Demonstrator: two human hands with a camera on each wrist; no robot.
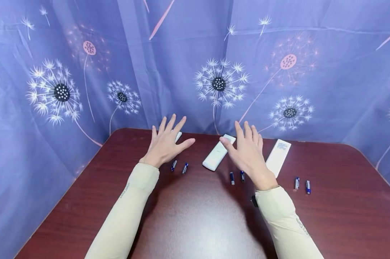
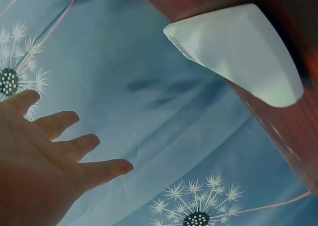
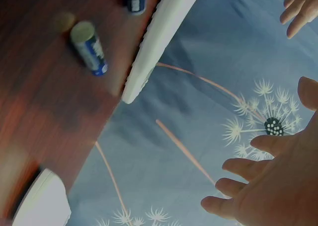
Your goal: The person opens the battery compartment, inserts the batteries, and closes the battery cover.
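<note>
My left hand [image 1: 164,145] hovers with spread fingers over the left white remote control [image 1: 179,136], which it mostly hides in the head view. My right hand [image 1: 249,156], its fingers also spread, is held above the table between the middle remote control [image 1: 215,157] and the right remote control [image 1: 278,158]. Neither hand holds anything. The right wrist view shows one remote control [image 3: 161,42] from the side, with small bumps along its underside. Near each remote control lies a pair of blue-and-silver batteries: a left battery [image 1: 185,168], a middle battery [image 1: 232,178] and a right battery [image 1: 308,187].
The dark red-brown wooden table [image 1: 195,223] has rounded back corners. A blue curtain [image 1: 169,72] with dandelion prints hangs right behind its back edge and along the left side. Light sleeves [image 1: 126,212] cover both forearms.
</note>
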